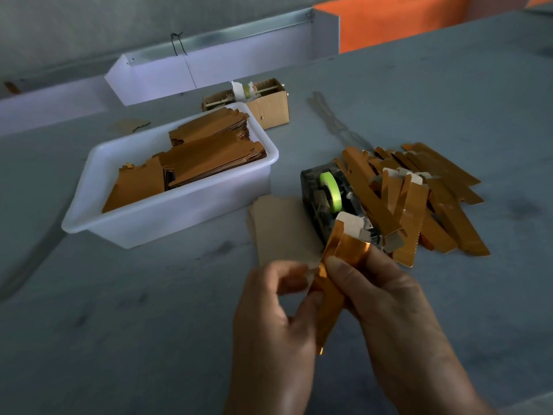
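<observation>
Item in hand: one copper-foil carton sleeve (332, 283), half folded, held above the table just in front of the tape dispenser (329, 199).
Grip: my left hand (269, 319) pinches its left flap; my right hand (386, 298) curls thumb and fingers round its upper part.
Judged state: folding under way, not yet taped.
Done: heap of folded sleeves (434, 199) right of the dispenser.
Left: flat blanks (191, 163) stacked in the white tub (167, 223); one blank (281, 229), plain side up, touching the dispenser's left side.
Surface: grey scuffed table (119, 310).
Beyond: small cardboard box (269, 109), white panel (167, 76), orange wall (389, 22).
</observation>
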Motion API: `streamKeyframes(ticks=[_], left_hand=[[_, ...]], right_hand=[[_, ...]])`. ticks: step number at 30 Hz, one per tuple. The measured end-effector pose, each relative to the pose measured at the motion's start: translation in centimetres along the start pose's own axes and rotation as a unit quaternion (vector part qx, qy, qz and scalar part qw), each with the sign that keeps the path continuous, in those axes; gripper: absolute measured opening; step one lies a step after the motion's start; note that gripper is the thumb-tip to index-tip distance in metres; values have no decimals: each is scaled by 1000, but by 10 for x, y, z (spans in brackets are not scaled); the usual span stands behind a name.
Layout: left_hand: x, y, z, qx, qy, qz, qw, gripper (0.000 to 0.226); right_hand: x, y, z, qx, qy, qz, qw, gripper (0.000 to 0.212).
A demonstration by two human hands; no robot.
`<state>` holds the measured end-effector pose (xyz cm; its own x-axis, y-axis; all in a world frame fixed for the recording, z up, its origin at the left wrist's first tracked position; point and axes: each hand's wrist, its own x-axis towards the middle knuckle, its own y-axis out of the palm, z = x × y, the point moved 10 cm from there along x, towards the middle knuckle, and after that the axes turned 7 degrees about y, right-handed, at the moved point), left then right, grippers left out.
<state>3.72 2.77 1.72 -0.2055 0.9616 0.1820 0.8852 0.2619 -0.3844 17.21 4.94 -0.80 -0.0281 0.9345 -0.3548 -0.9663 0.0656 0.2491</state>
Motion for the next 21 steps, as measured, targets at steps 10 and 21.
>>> streamKeyframes(ticks=[10,21], left_hand=[[10,14,1,-152,-100,109,977,18],[31,-9,20,-185,-113,-32,976,21]], right_hand=[[-1,0,19,-80,-27,8,996,31],[30,-52,65,-293,-129,-128,939,17]])
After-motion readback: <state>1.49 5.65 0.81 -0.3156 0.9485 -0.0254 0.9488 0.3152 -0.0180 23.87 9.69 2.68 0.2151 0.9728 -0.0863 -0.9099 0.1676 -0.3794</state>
